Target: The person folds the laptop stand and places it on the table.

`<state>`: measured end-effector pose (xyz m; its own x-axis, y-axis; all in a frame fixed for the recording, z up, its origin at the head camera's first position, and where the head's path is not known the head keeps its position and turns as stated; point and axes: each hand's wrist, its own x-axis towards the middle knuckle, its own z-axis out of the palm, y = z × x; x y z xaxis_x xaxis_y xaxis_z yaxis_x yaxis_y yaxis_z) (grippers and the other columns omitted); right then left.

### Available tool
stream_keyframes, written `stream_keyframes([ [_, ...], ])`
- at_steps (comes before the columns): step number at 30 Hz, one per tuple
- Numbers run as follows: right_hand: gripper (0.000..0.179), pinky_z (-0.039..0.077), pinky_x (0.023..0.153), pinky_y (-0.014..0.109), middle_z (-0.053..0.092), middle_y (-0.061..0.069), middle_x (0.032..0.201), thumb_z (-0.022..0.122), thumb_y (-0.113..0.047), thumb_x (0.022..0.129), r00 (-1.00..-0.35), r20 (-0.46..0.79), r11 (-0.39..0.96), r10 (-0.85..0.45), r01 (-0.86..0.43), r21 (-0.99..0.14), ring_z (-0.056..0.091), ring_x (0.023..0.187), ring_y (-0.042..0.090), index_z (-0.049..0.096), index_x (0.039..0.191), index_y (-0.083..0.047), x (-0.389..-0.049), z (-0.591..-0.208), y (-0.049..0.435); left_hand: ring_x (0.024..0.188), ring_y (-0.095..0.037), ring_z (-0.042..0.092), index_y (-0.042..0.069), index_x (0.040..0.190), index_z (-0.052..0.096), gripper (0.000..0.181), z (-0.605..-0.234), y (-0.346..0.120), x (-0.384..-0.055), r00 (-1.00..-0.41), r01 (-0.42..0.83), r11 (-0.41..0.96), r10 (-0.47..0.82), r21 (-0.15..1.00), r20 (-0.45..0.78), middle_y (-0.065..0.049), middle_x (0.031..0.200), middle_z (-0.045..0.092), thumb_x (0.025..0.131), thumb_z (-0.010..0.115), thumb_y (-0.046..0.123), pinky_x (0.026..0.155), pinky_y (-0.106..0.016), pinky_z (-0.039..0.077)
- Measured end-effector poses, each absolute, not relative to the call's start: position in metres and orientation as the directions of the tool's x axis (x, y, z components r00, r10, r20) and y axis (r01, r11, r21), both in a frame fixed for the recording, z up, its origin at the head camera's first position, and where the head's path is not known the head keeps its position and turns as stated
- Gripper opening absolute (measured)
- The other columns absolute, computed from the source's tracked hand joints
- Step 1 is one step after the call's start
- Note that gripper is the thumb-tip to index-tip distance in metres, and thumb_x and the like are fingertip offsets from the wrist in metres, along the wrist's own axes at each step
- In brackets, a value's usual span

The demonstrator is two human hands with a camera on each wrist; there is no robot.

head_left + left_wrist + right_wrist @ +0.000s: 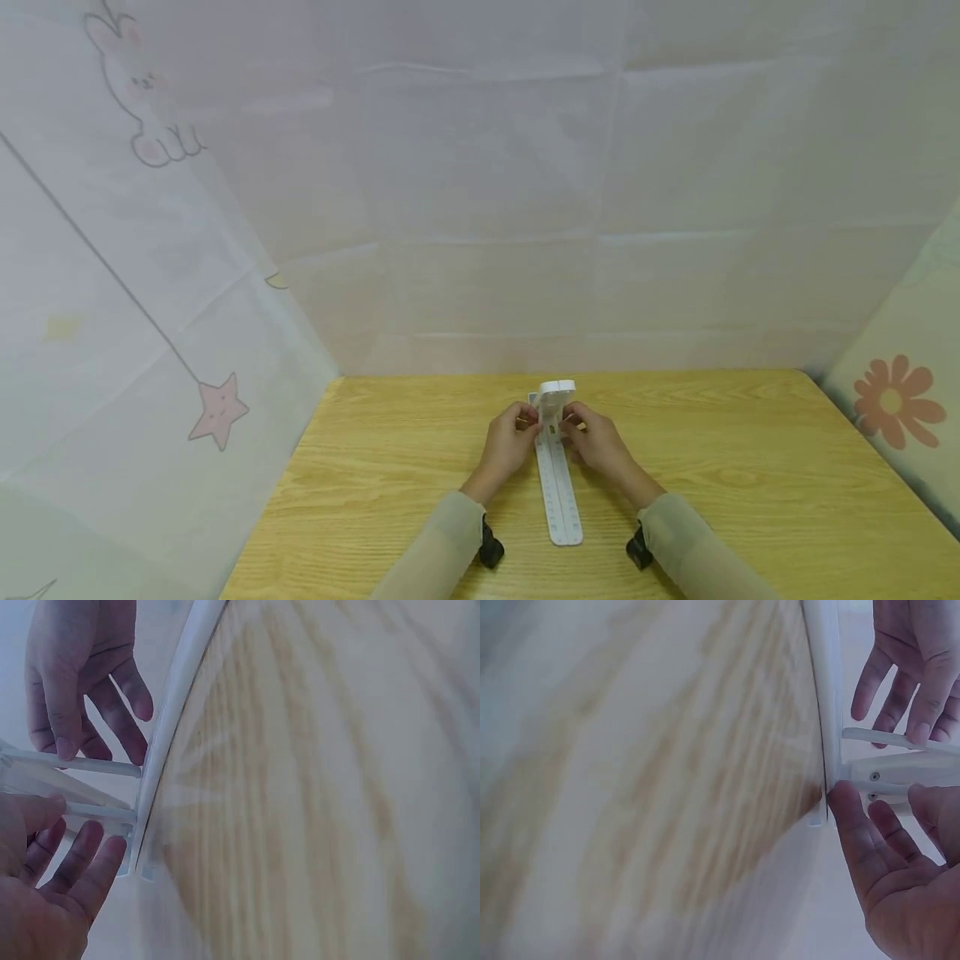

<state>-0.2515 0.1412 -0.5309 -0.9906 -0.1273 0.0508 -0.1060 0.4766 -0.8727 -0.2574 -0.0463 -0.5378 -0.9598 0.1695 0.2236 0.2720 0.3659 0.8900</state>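
Note:
A white folding stand (556,492) lies with its long, slotted flat base along the table, one end toward me. Near the far end its upright part (553,407) rises and bends over at the top. My left hand (510,442) pinches the upright's left side bar (97,813), thumb on the bar and the other fingers curled below. On the opposite side my right hand (597,440) pinches the other side bar (885,787), its index fingertip right at the base. Small screws (874,777) show between the bars in the right wrist view.
The stand is on a light wood-grain table (375,483). Pale cloth walls (487,208) rise behind it and at both sides, with a pink star (219,411) on the left and a flower (891,402) on the right. Dark wrist cameras (491,550) sit at both cuffs.

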Motion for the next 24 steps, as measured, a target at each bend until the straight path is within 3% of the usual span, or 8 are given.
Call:
stream_keyframes([
  [6,0.007,0.058,0.07,0.033,0.07,0.007,0.107,0.066,-0.013,0.099,-0.986,0.111,0.569,-0.128,-0.165,-0.806,0.069,0.087,0.021,0.067,0.106,-0.013,-0.254,-0.527,0.142,0.093,-0.017,0.066,0.007,0.108,0.06,0.018,-0.536,-0.047,-0.257,-0.954,0.292,0.365,0.17,0.884,0.245,-0.005,0.103,0.068,0.094,0.071,0.004,0.079,-0.024,0.057],
  [14,0.009,0.056,0.095,0.048,0.069,0.008,0.115,0.069,-0.008,0.096,-0.945,0.243,0.591,-0.217,-0.326,-0.738,0.067,0.113,0.034,0.067,0.104,-0.011,-0.26,-0.53,0.145,0.09,-0.012,0.062,0.009,0.113,0.051,0.023,-0.537,-0.05,-0.257,-0.927,0.371,0.437,0.228,0.819,0.298,-0.002,0.1,0.065,0.097,0.066,0.004,0.075,-0.023,0.054],
  [20,0.013,0.054,0.098,0.049,0.065,0.01,0.128,0.067,-0.004,0.097,-0.924,0.254,0.558,-0.286,-0.376,-0.74,0.057,0.129,0.035,0.059,0.1,-0.014,-0.262,-0.527,0.144,0.092,-0.013,0.063,0.009,0.14,0.048,0.045,-0.536,-0.053,-0.264,-0.932,0.355,0.466,0.249,0.811,0.265,-0.001,0.101,0.066,0.098,0.064,0.004,0.077,-0.024,0.054],
  [24,0.013,0.054,0.098,0.049,0.064,0.011,0.132,0.066,-0.003,0.097,-0.917,0.261,0.53,-0.302,-0.389,-0.753,0.057,0.129,0.035,0.057,0.1,-0.012,-0.263,-0.525,0.144,0.092,-0.009,0.062,0.009,0.14,0.051,0.044,-0.536,-0.056,-0.266,-0.931,0.354,0.496,0.263,0.793,0.251,0.002,0.102,0.066,0.099,0.065,0.007,0.083,-0.025,0.054],
])
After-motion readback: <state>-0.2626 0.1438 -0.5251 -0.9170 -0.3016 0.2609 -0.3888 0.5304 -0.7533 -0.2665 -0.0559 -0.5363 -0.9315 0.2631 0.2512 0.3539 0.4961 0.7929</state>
